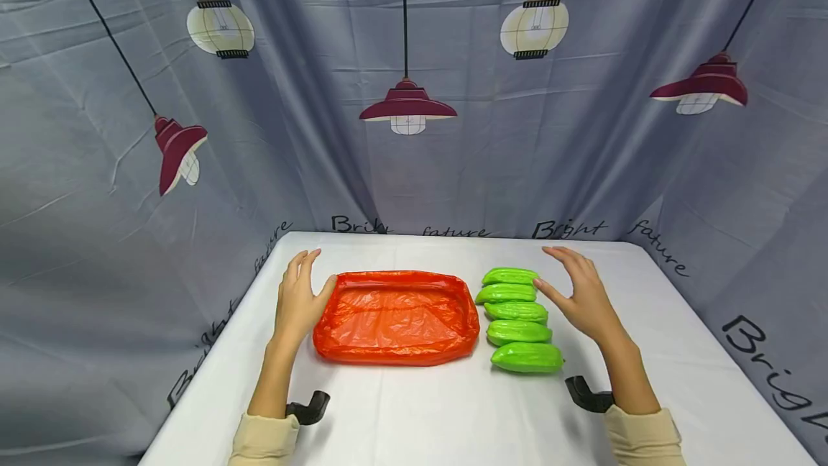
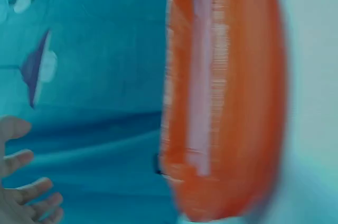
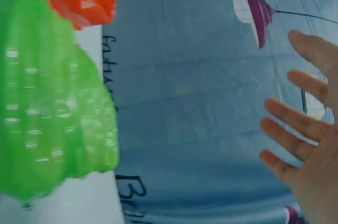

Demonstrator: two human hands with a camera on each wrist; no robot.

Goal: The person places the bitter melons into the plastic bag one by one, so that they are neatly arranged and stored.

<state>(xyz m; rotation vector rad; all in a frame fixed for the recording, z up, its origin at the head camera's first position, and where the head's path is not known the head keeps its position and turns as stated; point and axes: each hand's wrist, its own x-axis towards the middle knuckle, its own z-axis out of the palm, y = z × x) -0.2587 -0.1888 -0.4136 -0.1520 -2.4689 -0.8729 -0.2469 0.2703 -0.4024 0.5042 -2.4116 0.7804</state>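
Note:
A shallow tray covered in red plastic film (image 1: 396, 358) lies in the middle of the white table. To its right, several ridged green gourds, which look like bitter melons (image 1: 525, 357), lie in a front-to-back row. My left hand (image 1: 299, 302) is raised at the tray's left side, fingers spread and holding nothing; the left wrist view shows a gap between that hand (image 2: 26, 197) and the tray (image 2: 237, 92). Right of the gourds (image 3: 39, 102), my right hand (image 1: 583, 298) is held up with fingers apart and nothing in it. Its thumb tip overlaps a far gourd in the head view.
The white table (image 1: 401, 416) runs back to a grey-blue curtain (image 1: 414, 171) printed with lamps and lettering, which also hangs at both sides. A black wrist mount (image 1: 310, 408) sits on the left wrist, another black mount (image 1: 589, 395) on the right.

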